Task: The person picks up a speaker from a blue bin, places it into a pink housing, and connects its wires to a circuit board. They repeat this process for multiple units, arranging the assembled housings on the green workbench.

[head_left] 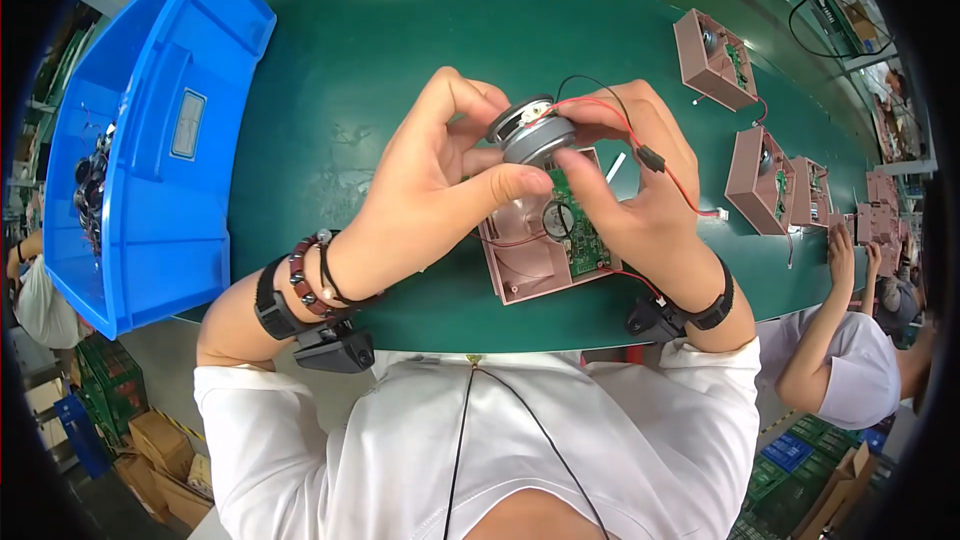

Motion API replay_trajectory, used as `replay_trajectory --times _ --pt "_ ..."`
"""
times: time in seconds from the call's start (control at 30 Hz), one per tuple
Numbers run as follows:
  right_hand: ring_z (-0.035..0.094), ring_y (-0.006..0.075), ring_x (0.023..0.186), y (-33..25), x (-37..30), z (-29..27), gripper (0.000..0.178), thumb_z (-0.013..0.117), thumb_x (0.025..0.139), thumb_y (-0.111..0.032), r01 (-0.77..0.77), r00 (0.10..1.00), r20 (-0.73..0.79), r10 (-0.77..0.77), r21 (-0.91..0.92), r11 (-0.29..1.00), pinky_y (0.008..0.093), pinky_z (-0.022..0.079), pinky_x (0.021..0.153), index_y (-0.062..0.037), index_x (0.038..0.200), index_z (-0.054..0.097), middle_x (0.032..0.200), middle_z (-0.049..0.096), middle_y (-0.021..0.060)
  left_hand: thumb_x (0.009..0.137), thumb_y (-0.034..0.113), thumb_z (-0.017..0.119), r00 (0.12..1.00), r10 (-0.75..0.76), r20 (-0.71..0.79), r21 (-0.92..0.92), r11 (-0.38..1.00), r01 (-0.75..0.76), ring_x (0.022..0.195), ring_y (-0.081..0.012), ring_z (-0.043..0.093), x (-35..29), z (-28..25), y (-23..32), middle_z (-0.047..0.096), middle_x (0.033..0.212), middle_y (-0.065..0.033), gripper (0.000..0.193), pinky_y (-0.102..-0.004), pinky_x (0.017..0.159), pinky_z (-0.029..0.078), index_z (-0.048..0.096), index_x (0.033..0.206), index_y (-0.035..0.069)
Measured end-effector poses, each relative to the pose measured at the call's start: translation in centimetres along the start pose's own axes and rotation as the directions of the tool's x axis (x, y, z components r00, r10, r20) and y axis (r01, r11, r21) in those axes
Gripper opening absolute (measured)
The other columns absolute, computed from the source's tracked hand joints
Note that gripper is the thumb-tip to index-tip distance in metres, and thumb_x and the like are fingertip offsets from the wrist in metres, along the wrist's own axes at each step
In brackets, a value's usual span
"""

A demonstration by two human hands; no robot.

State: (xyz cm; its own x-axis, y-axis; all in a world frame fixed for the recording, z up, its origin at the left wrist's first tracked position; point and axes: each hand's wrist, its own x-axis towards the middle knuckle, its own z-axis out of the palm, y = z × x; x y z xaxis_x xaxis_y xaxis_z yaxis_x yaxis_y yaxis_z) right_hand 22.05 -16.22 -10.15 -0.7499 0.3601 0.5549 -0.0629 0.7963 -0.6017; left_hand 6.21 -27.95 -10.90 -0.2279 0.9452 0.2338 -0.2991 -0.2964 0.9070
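- One green desk [330, 60] spreads out in front of me, bearing everything I work among.
- One blue bin [200, 215] at my left, with a heap of dark parts inside, too jumbled to count.
- My two hands: left grip [425, 160] and right grip [650, 205], both closed on the same piece, thumbs on its near side.
- Pink housings: one near housing [540, 285], partly hidden below my hands; three more to the right, the farthest housing [692, 60], a middle housing [755, 208] and a third housing [803, 195] beside it. Others farther right overlap too much to count.
- One round speaker [538, 140], held tilted between my hands, above the near housing.
- One green circuit board [588, 230] in that housing.
- Two wires on the speaker, one red, one black, passing one dark sleeve [650, 158].
- One white connector [722, 213] at their end.
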Motion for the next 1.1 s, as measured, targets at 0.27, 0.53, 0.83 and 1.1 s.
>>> replay_trajectory --times 0.27,0.53,0.83,1.1 --pt "0.058 0.0245 0.101 -0.8 0.3 1.2 0.055 0.077 0.069 0.000 0.049 0.995 0.083 -0.054 0.061 0.997 0.0311 0.054 0.079 -0.0006 0.119 0.053 0.110 0.057 0.0144 0.070 0.008 0.085 0.993 0.036 0.116 0.416 0.906 -0.081 0.094 -0.0139 0.050 -0.6 -1.5 -0.1 0.044 0.102 -0.0058 0.046 -0.0324 0.081 0.049 0.042 0.088 0.006" --pt "0.059 0.0251 0.103 -0.7 -0.4 1.3 0.057 0.078 0.065 0.002 -0.027 0.998 0.062 0.024 0.042 0.999 0.0304 0.054 0.080 -0.0009 0.116 0.053 0.113 0.057 0.0152 0.073 0.023 0.081 0.995 0.036 0.091 0.809 0.580 -0.095 0.087 -0.0229 0.052 -2.5 -1.4 0.8 0.046 0.096 -0.0085 0.039 -0.0349 0.076 0.046 0.051 0.091 0.006" --pt "0.059 0.0249 0.094 -1.1 -0.8 -0.2 0.055 0.083 0.063 -0.013 0.111 0.940 0.340 -0.031 -0.218 0.970 0.0355 0.042 0.077 -0.0050 0.111 0.058 0.108 0.064 0.0084 0.078 0.030 0.068 0.934 -0.100 0.343 0.932 0.161 -0.325 0.067 -0.0211 0.048 -6.5 0.7 0.5 0.048 0.080 -0.0050 0.023 -0.0329 0.057 0.036 0.061 0.087 0.010" --pt "0.056 0.0218 0.080 -2.0 -1.3 0.9 0.050 0.079 0.065 -0.020 0.007 0.904 0.408 0.125 -0.306 0.952 0.0353 0.033 0.070 -0.0052 0.108 0.058 0.104 0.064 0.0044 0.067 0.011 0.066 0.903 -0.025 0.429 0.899 0.115 -0.424 0.061 -0.0149 0.046 -6.6 -0.6 -0.3 0.043 0.071 0.0014 0.012 -0.0279 0.054 0.033 0.062 0.079 0.014"
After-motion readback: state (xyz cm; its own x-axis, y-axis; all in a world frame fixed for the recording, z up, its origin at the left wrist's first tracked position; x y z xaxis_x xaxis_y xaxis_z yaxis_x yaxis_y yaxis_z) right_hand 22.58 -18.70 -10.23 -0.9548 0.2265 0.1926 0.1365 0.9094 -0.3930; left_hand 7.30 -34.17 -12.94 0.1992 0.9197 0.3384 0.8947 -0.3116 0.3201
